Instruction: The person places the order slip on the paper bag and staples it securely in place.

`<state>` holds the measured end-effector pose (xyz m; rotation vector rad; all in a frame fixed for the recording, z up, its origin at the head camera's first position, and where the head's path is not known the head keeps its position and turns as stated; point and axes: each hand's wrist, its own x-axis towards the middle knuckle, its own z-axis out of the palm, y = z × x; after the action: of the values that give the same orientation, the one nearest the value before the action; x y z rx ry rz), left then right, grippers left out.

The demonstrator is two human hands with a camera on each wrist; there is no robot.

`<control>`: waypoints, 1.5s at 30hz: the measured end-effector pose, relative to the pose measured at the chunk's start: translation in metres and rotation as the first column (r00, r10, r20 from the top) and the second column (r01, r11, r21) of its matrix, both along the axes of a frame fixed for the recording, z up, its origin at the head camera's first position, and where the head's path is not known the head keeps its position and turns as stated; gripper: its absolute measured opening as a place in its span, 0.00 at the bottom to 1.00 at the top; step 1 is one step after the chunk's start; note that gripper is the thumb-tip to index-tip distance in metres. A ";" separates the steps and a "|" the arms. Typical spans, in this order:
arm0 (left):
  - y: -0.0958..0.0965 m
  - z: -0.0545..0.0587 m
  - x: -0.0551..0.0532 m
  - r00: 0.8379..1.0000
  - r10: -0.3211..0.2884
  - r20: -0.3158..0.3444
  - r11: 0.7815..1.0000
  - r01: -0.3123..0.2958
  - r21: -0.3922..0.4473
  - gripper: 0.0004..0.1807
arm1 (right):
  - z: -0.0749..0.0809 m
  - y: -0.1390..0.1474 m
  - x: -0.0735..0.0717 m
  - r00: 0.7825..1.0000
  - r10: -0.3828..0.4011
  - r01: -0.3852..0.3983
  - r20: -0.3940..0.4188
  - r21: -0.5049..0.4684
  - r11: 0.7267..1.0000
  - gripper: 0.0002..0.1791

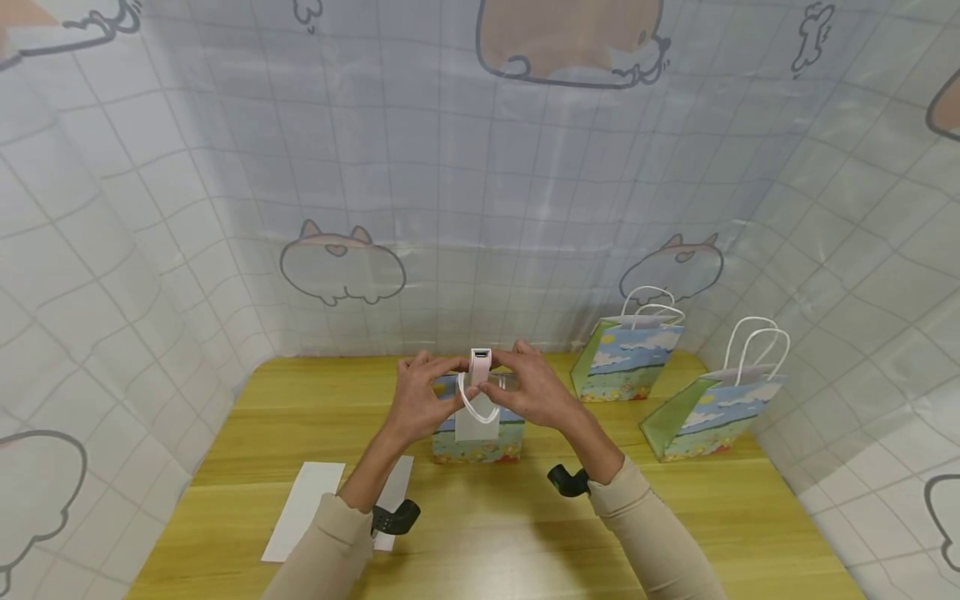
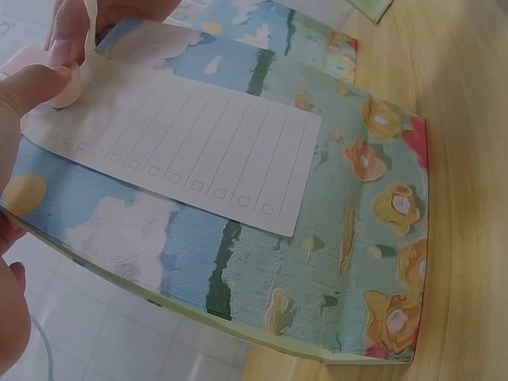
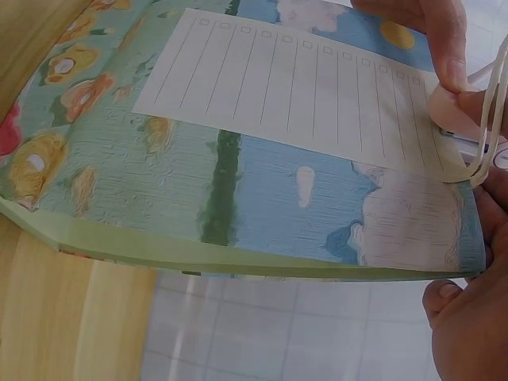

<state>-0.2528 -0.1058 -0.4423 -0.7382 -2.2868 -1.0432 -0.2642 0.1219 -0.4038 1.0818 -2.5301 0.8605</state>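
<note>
Beige sleeves (image 1: 652, 533) lie nearest; the left hand (image 1: 420, 402) and right hand (image 1: 534, 392) pinch a pink device (image 1: 481, 371) by the lined sheet (image 2: 198, 147) on the bag (image 1: 480, 452): likely fastening, needing an even squeeze next.

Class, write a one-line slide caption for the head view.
Left hand and right hand hold a pale device at the top of a printed paper bag.

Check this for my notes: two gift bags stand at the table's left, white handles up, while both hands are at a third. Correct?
Wrong side: the head view shows those gift bags at the right of the table. The white handles, both hands and third bag are correct.
</note>
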 end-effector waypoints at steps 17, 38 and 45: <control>0.000 -0.001 0.001 1.000 -0.020 -0.007 1.000 0.021 0.016 0.22 | -0.004 0.001 0.000 1.000 0.010 -0.011 -0.028 -0.007 1.000 0.20; -0.009 -0.014 0.005 0.987 -0.039 0.159 0.996 0.025 0.089 0.34 | -0.008 0.003 0.000 0.981 0.004 0.021 0.195 -0.124 0.992 0.25; -0.014 -0.022 0.007 0.984 -0.006 0.177 0.995 -0.012 0.098 0.28 | -0.007 0.002 -0.002 0.980 -0.005 0.037 0.197 -0.158 0.987 0.24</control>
<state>-0.2462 -0.1203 -0.4645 -0.6237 -2.3630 -1.2561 -0.2658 0.1240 -0.4106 0.9606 -2.5677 1.1969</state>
